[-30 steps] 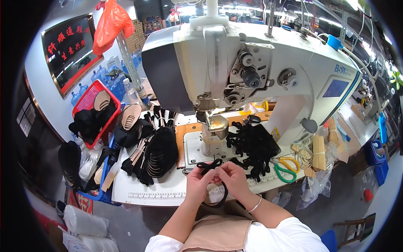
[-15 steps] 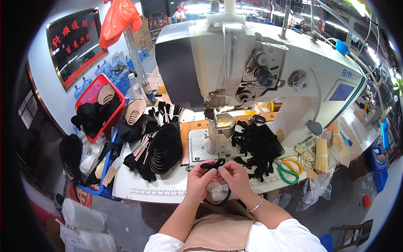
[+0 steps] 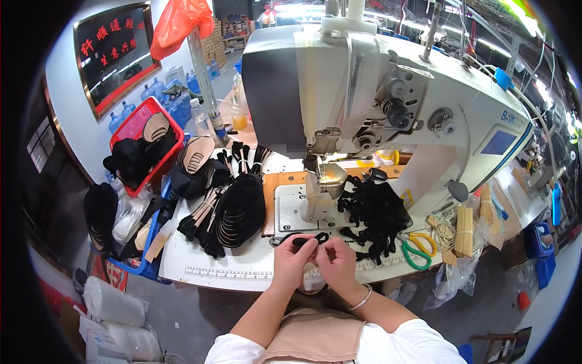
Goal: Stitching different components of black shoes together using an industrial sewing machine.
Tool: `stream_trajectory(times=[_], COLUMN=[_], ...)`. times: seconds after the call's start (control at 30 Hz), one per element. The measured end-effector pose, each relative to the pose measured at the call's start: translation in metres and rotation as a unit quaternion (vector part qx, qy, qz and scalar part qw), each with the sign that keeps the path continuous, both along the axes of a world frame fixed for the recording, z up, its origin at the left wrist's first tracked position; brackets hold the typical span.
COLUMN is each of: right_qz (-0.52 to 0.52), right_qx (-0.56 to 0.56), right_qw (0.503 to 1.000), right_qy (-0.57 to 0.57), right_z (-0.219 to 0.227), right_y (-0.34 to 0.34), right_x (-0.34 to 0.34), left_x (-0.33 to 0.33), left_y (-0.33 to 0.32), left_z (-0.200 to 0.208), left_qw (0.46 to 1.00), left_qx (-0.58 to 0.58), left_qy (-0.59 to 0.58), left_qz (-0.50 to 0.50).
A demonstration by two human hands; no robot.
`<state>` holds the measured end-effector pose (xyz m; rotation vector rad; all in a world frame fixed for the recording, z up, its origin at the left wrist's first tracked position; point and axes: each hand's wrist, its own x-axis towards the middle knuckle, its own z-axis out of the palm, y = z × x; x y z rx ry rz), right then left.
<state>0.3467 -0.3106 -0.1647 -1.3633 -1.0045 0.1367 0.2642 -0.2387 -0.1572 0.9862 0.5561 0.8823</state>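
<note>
Head view: white table, sewing machine
Left hand: fingers pinched closed on black strap
Right hand: fingers pinched on it too
Strap: between both hands, near the table's edge

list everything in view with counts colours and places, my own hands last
sewing machine: one, white and grey, on table
table: one, white, under machine
black strap: one, black, at the fingertips
strap pile: one, black, right of machine post
scissors: one pair, green and yellow, table's right
strap bundles: several, black and beige, table's left
shaped pieces: one stack, black, beside bundles
red basket: one, red, left
blue crate: one, blue, lower left
plastic bag: one, red, upper left
framed sign: one, black and red, left wall
water bottles: several, blue, behind basket
wrapped rolls: two, white, floor left
bracelet: one, silver, right wrist
apron: one, beige, lower centre
left hand: one, bare, at strap
right hand: one, bare, beside left
</note>
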Motion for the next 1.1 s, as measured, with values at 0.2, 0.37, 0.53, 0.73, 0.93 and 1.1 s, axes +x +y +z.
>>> stream_trajectory(times=[0.2, 0.37, 0.53, 0.73, 0.93, 1.1], right_qz=[0.089, 0.198, 0.174, 0.138, 0.120, 0.109], right_qx=[-0.008, 0.006, 0.004, 0.027, 0.029, 0.037], right_qw=[0.971, 0.904, 0.934, 0.938, 0.947, 0.951], right_qy=[0.221, 0.380, 0.313, 0.317, 0.297, 0.288], right_z=[-0.004, 0.010, 0.013, 0.008, 0.010, 0.010], right_y=[-0.001, 0.002, -0.005, -0.001, 0.001, 0.003], right_x=[0.012, 0.006, 0.008, 0.000, -0.006, -0.009], left_x=[-0.009, -0.008, -0.010, -0.002, 0.000, 0.003], left_y=[0.010, 0.007, 0.004, -0.010, -0.017, -0.021], left_z=[-0.001, -0.007, -0.003, -0.008, -0.009, -0.005], left_qw=[0.992, 0.986, 0.976, 0.996, 0.995, 0.987], left_qx=[-0.074, -0.086, -0.109, 0.019, 0.075, 0.127], left_qy=[-0.054, -0.082, -0.107, -0.084, -0.062, -0.036], left_qz=[-0.085, -0.114, -0.155, -0.036, 0.037, 0.095])
